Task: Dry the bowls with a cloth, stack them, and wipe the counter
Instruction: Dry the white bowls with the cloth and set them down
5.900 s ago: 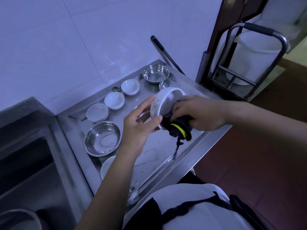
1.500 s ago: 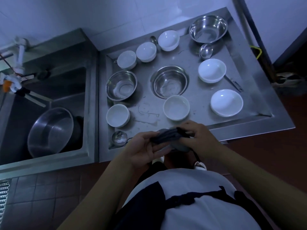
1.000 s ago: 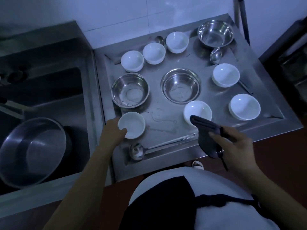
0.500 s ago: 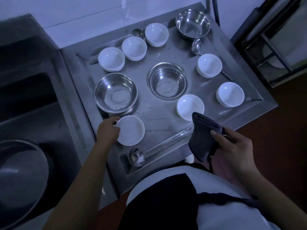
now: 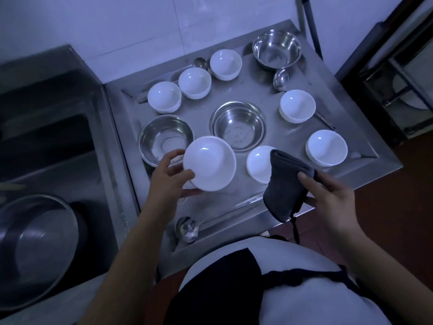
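My left hand (image 5: 169, 175) holds a white bowl (image 5: 209, 163) lifted above the steel counter (image 5: 262, 95), its opening facing up toward me. My right hand (image 5: 328, 195) grips a folded dark cloth (image 5: 284, 186) at the counter's front edge, a little right of the raised bowl. Several more white bowls rest on the counter: one (image 5: 259, 164) partly behind the cloth, one at the right (image 5: 326, 147), one above it (image 5: 297, 106), and three along the back (image 5: 164, 96) (image 5: 194, 82) (image 5: 225, 64). Steel bowls sit at the left (image 5: 164, 138), the middle (image 5: 237, 125) and the back right (image 5: 276, 48).
A long ladle (image 5: 187, 228) lies along the counter's front edge, and smaller ladles (image 5: 281, 77) lie near the back. A sink (image 5: 54, 174) on the left holds a large steel basin (image 5: 32, 249). A tiled wall stands behind; a metal cart (image 5: 398, 73) is at the right.
My left hand has lifted the front-left white bowl off the counter and brought it up toward the middle. The right hand keeps the cloth in about the same place.
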